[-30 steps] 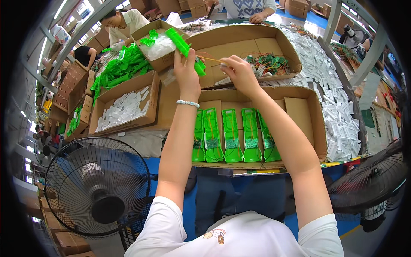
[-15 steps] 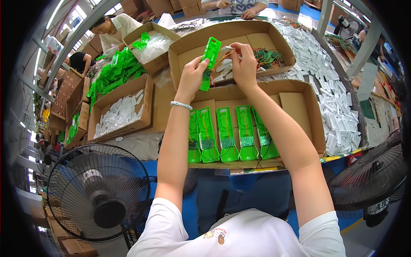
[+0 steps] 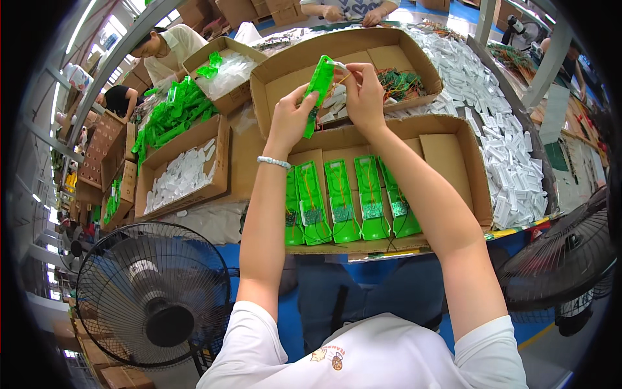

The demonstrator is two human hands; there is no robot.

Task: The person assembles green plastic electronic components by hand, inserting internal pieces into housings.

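Observation:
A long green plastic housing [image 3: 319,79] stands tilted in my left hand [image 3: 293,118], whose fingers close round its lower half. At its top end is a small white plastic piece [image 3: 336,64], pinched by my right hand [image 3: 365,96] and seeming to touch the housing's rim. A thin orange wire [image 3: 342,78] runs between the two hands. Just below, in a shallow cardboard box [image 3: 447,162], several green housings [image 3: 338,188] lie side by side, each with a circuit board and orange wires inside. My right forearm hides part of that row.
Beyond my hands a larger carton [image 3: 278,78] holds white pieces and wired circuit boards [image 3: 400,84]. White parts [image 3: 508,152] heap up at right. At left are a carton of white pieces [image 3: 181,175] and piled green housings [image 3: 172,113]. Fans [image 3: 152,298] flank me; co-workers sit across.
My right hand has brought the white piece left against the top end of the green housing. The housing has turned slightly, showing less of its inside.

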